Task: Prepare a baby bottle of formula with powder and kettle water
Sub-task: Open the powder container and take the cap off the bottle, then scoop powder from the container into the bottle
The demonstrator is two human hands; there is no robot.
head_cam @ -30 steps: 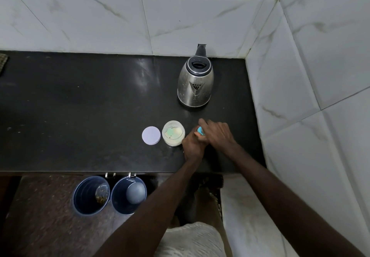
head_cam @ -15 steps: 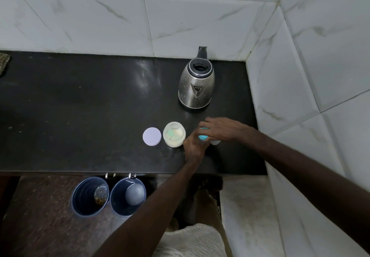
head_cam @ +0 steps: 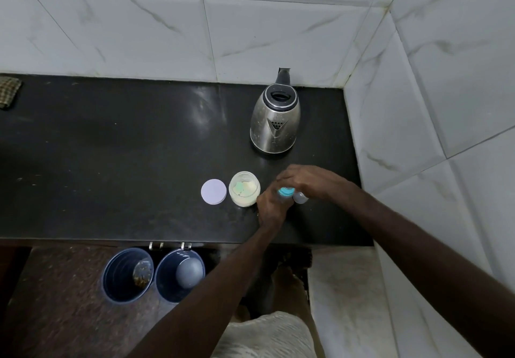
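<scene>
My left hand point(head_cam: 271, 208) is wrapped around the baby bottle, whose body is hidden by the fingers. Only the bottle's teal collar point(head_cam: 286, 191) shows at its top. My right hand point(head_cam: 310, 182) reaches in from the right, its fingers curled over the teal collar. A clear domed cap point(head_cam: 300, 197) sits just under my right palm; I cannot tell whether it is held or resting on the counter. Left of the bottle stands the open jar of pale powder point(head_cam: 244, 189), with its white lid point(head_cam: 213, 192) lying flat beside it. The steel kettle point(head_cam: 274, 123) stands behind, lid closed.
The black counter point(head_cam: 125, 162) ends at a tiled wall point(head_cam: 418, 134) right beside my right arm. A checked cloth point(head_cam: 8, 91) lies at the far left. Two blue bins point(head_cam: 126, 274) point(head_cam: 181, 274) stand on the floor below the counter's front edge.
My right hand has turned from sitting over my left hand to reaching in from the right with fingers on the collar. The clear cap has come into view.
</scene>
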